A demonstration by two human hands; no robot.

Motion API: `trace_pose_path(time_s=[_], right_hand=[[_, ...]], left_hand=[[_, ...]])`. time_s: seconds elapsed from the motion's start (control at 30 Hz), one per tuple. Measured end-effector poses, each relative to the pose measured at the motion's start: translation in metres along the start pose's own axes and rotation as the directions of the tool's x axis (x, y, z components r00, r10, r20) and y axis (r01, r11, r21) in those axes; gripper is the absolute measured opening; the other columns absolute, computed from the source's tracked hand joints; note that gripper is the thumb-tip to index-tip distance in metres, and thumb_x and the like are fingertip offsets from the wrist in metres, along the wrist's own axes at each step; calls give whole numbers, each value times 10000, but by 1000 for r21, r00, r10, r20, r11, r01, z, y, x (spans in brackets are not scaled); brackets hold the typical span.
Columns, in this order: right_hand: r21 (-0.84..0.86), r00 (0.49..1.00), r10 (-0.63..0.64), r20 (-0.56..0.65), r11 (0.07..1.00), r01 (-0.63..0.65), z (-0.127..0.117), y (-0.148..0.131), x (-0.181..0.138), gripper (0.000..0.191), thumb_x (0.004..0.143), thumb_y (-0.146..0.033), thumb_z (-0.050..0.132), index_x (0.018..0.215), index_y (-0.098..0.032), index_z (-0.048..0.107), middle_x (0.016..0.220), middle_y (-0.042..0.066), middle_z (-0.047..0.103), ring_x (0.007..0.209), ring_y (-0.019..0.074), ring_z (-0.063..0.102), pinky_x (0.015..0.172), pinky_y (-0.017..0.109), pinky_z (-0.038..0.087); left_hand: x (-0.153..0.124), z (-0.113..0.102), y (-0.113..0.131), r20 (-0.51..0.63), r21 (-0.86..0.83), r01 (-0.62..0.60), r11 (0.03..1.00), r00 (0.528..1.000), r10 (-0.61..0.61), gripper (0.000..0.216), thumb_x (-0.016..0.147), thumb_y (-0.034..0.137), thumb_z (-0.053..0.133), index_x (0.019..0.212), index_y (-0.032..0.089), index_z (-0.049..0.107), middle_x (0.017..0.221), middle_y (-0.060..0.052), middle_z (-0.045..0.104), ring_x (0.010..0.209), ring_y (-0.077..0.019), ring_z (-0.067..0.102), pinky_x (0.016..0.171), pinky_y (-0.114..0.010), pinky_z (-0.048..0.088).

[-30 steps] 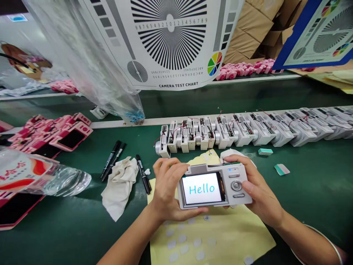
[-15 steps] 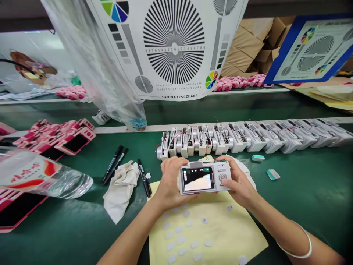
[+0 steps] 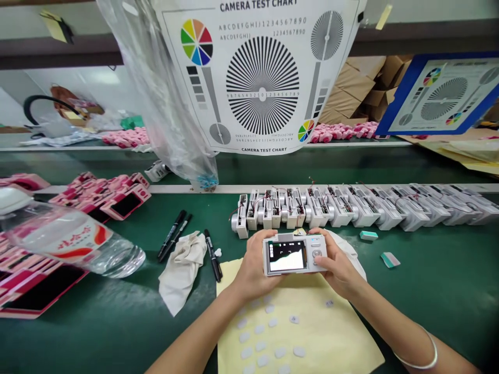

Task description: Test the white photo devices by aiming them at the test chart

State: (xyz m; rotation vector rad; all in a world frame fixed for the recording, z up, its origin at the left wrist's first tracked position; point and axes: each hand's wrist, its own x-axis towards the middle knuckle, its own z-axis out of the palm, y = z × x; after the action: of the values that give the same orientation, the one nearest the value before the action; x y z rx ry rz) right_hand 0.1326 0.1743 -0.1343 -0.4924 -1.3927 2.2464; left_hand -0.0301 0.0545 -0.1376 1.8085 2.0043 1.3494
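1. Counts: 2 hands, 1 camera (image 3: 294, 254), 3 black markers (image 3: 212, 254), 1 cloth (image 3: 181, 272), 1 water bottle (image 3: 70, 241), 2 test charts (image 3: 261, 88), and 2 small teal-and-white pieces (image 3: 390, 259). More than 10 pale round stickers (image 3: 294, 319) lie on 1 yellow sheet (image 3: 331, 337).
2. Hands: the left hand (image 3: 255, 259) is curled around the camera's left end. The right hand (image 3: 339, 265) grips its right end, with the fingers closed over the top edge. Both have hold of the camera, and neither is open.
3. Camera: it is held level above the yellow sheet, just below a long row of open camera shells (image 3: 335, 210).
4. Change: the camera's screen showed "Hello" in the earlier frame and now shows a dark-and-pale live picture. The camera also sits a little higher in the view.
5. Edges and room: the bottle runs off the left edge, and the sheet runs off the bottom edge. Green bench (image 3: 436, 306) spreads between the right hand and the right edge.
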Motion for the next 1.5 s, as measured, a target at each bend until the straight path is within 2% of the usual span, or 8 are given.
trace_pose_path(time_s=[0.33, 1.17, 1.4, 1.5], right_hand=[[-25, 999, -23, -25, 999, 23, 4, -3, -2, 518, 660, -221, 656, 1115, -309, 424, 964, -15, 537, 770, 135, 578, 536, 230, 559], [-51, 1000, 11, -22, 999, -12, 3, -4, -2, 565, 665, -223, 636, 1163, -320, 387, 972, -4, 552, 803, 161, 576, 567, 255, 544], [-9, 998, 11, -69, 1000, -12, 6, -3, -2, 392, 708, -305, 631, 1061, -297, 461, 899, -17, 572, 676, 129, 543, 539, 226, 492], [3, 996, 18, -91, 1000, -18, 7, -3, -1, 383, 701, -294, 645, 1048, -301, 483, 886, -25, 585, 675, 129, 545, 542, 221, 486]], left_hand=[[-4, 1, 1, -31, 66, -38, 997, 999, 40, 549, 650, 346, 671, 1104, 173, 415, 1079, -123, 533, 1006, -280, 558, 838, -430, 477], [-2, 1, -1, -32, 89, -67, 994, 997, 70, 551, 652, 359, 668, 1107, 180, 416, 1077, -122, 534, 1022, -285, 543, 840, -429, 467], [-3, 1, -1, -59, 135, -138, 981, 987, 147, 593, 661, 319, 665, 1149, 211, 346, 1087, -98, 517, 1029, -270, 523, 863, -424, 447], [-3, 1, -1, -56, 144, -151, 978, 985, 160, 590, 665, 322, 663, 1145, 213, 337, 1081, -99, 515, 1023, -272, 521, 861, -434, 446]])
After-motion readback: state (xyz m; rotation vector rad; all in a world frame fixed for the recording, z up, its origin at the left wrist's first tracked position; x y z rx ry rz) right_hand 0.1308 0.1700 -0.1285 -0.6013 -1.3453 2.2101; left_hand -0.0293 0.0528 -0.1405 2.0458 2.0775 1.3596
